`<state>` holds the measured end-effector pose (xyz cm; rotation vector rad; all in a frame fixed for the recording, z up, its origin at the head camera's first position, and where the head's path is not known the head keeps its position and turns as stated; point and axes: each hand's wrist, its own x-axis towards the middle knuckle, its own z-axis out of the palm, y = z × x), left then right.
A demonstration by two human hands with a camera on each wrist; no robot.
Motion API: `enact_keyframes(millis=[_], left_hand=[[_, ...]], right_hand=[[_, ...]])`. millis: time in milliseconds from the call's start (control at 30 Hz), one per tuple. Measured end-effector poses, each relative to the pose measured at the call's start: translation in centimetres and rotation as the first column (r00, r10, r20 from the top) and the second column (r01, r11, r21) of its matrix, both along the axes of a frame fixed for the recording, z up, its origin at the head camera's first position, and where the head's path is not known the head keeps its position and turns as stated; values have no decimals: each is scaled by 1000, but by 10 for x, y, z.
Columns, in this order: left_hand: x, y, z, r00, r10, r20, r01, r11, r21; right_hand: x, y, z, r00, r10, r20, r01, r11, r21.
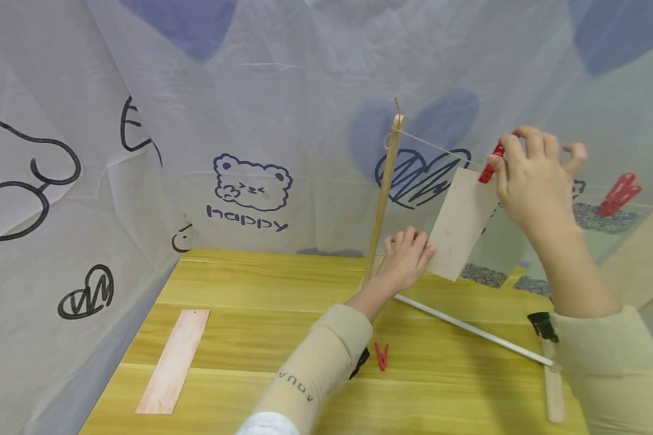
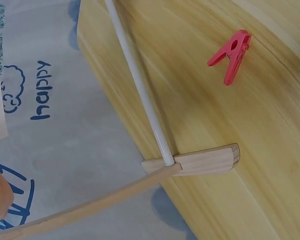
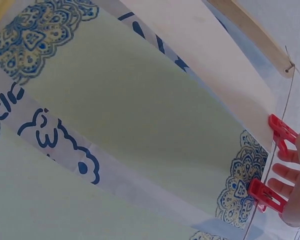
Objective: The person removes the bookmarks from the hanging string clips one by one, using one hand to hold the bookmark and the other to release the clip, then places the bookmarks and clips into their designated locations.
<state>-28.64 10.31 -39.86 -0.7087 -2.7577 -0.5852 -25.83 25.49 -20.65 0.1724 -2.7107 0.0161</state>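
Note:
My right hand (image 1: pixel 539 181) pinches a red clothespin (image 1: pixel 490 164) at the top edge of a plain pale card (image 1: pixel 459 226), beside the string (image 1: pixel 427 144). The card hangs tilted. Next to its lower left edge is my left hand (image 1: pixel 408 260), fingers extended; whether they touch the card I cannot tell. In the right wrist view, this clothespin (image 3: pixel 282 131) sits at the plain card's corner, and another red clothespin (image 3: pixel 267 194) is by a patterned card (image 3: pixel 140 110). My right fingers (image 3: pixel 285 172) show behind the string.
A wooden post (image 1: pixel 386 193) holds the string's left end. From its foot, a white rod (image 1: pixel 473 329) runs to a wooden foot piece (image 1: pixel 554 386). One red clothespin (image 1: pixel 381 356) and a pinkish strip (image 1: pixel 174 362) lie on the table (image 1: pixel 239 338). Another clothespin (image 1: pixel 620 194) hangs at right.

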Motion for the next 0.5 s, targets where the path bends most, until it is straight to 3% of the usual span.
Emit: enact_keyframes(millis=[233,500], left_hand=[[0,-2,-1,1000,-19,-7,19,998,57],[0,-6,-3,998,-27,-54,38,977,210]], right_hand=[[-1,-1,-2,1000,6,-23,-6,1000,-14],[-1,-1,-7,991,57,-121,-68,994,-90]])
